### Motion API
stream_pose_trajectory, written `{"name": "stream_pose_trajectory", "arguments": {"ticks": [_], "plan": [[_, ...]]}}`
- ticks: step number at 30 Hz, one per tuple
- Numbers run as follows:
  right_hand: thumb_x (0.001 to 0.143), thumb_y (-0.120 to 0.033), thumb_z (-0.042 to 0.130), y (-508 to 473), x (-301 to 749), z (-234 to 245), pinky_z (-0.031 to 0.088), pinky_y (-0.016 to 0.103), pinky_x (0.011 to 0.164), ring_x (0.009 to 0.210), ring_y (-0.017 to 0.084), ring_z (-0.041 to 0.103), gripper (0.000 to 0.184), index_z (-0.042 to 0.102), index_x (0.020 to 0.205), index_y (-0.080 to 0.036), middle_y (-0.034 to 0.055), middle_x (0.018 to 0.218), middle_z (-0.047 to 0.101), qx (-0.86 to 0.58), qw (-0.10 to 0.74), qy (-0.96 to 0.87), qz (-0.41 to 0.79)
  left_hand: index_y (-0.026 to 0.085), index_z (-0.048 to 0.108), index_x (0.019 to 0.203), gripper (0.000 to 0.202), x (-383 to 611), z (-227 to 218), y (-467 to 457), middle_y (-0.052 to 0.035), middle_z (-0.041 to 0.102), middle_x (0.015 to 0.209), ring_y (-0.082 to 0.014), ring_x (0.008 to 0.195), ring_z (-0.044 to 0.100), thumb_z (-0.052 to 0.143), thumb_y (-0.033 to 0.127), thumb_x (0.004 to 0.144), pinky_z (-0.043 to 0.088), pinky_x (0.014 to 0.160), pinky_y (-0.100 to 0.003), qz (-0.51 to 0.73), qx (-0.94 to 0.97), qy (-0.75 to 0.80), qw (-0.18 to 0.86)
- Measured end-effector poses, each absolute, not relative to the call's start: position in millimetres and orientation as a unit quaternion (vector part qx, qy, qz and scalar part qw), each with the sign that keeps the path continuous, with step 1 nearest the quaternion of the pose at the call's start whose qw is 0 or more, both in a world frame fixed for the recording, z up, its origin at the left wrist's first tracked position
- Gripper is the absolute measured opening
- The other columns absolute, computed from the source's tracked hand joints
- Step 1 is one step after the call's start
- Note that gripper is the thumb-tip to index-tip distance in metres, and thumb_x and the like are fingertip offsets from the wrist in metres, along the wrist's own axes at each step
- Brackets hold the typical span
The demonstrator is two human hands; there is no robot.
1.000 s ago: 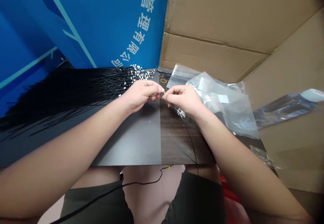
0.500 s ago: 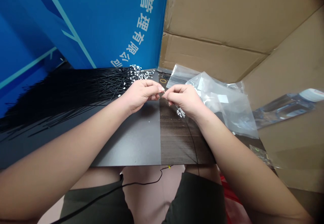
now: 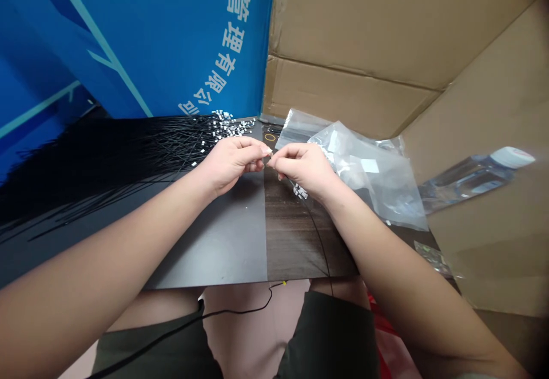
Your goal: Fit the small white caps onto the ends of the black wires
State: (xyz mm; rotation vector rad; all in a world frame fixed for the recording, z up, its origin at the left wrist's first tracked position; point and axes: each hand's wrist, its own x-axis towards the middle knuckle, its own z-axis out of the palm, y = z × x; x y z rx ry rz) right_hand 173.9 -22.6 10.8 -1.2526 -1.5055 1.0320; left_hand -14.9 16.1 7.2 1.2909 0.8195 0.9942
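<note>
My left hand point(image 3: 235, 164) is closed in a pinch above the table; what its fingertips hold is too small to make out. Touching or nearly touching it, my right hand point(image 3: 302, 167) pinches the end of a thin black wire point(image 3: 319, 236). The wire runs down below this hand, across the wood-grain strip and over the table's front edge. Beneath the right hand sits a small heap of white connectors point(image 3: 301, 191). Left of my left hand lies a large bundle of black wires point(image 3: 128, 144), with many white connectors point(image 3: 225, 124) on their near ends.
Clear plastic bags point(image 3: 364, 173) lie right of my right hand, and a water bottle point(image 3: 476, 176) lies beyond them. A yellow ring point(image 3: 270, 137) rests behind the hands. Cardboard point(image 3: 355, 30) and a blue printed panel point(image 3: 171, 36) wall in the back. A black cable point(image 3: 231, 311) crosses my lap.
The whole view has shifted slightly, so everything appears a little farther left. Both hands keep their pinch, fingertips still together, with the wire still in my right hand.
</note>
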Motion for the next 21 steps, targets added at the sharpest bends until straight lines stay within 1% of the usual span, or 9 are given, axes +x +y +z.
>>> {"name": "stream_pose_trajectory", "arguments": {"ticks": [2,6,9,15,21], "plan": [[0.071,-0.023,0.072,-22.7,174.1,11.7,0.04,0.029,0.058,0.057,0.012,0.053,0.006,0.076,0.071,-0.019,-0.0011,0.06,0.066,-0.506,0.449,-0.609,0.415,0.016,0.079,0.072,0.02,-15.3,7.7,16.5,-0.0038,0.07,0.074,-0.011,0.066,0.058,0.091,0.031,0.068,0.048,0.068,-0.027,0.431,0.562,0.355,0.61],[0.072,-0.025,0.072,-22.5,175.1,13.0,0.037,0.028,0.054,0.054,0.011,0.05,0.007,0.076,0.072,-0.019,-0.0015,0.059,0.065,-0.51,0.45,-0.603,0.417,0.016,0.081,0.074,0.021,-14.9,9.8,16.2,-0.0053,0.073,0.08,-0.0119,0.07,0.061,0.093,0.03,0.065,0.05,0.069,-0.028,0.441,0.554,0.366,0.604],[0.072,-0.025,0.072,-21.8,175.7,12.8,0.037,0.028,0.054,0.054,0.011,0.05,0.007,0.076,0.073,-0.02,-0.0017,0.059,0.065,-0.505,0.45,-0.606,0.419,0.015,0.081,0.076,0.022,-14.4,10.5,15.9,-0.0057,0.074,0.081,-0.0124,0.071,0.061,0.093,0.03,0.064,0.05,0.07,-0.028,0.443,0.551,0.369,0.604],[0.073,-0.025,0.071,-20.8,176.1,12.1,0.041,0.028,0.058,0.058,0.011,0.055,0.007,0.075,0.071,-0.019,-0.0016,0.061,0.066,-0.496,0.464,-0.608,0.411,0.015,0.081,0.075,0.021,-14.6,7.3,17.5,-0.0042,0.072,0.077,-0.0114,0.069,0.061,0.094,0.028,0.066,0.049,0.068,-0.026,0.445,0.552,0.36,0.607],[0.073,-0.023,0.069,-22.8,174.6,12.2,0.043,0.027,0.059,0.06,0.012,0.057,0.007,0.074,0.07,-0.019,-0.002,0.061,0.066,-0.499,0.449,-0.631,0.389,0.015,0.08,0.073,0.019,-13.4,4.7,17.4,-0.0027,0.068,0.07,-0.0104,0.064,0.058,0.092,0.029,0.069,0.047,0.064,-0.025,0.442,0.551,0.351,0.615]]}}
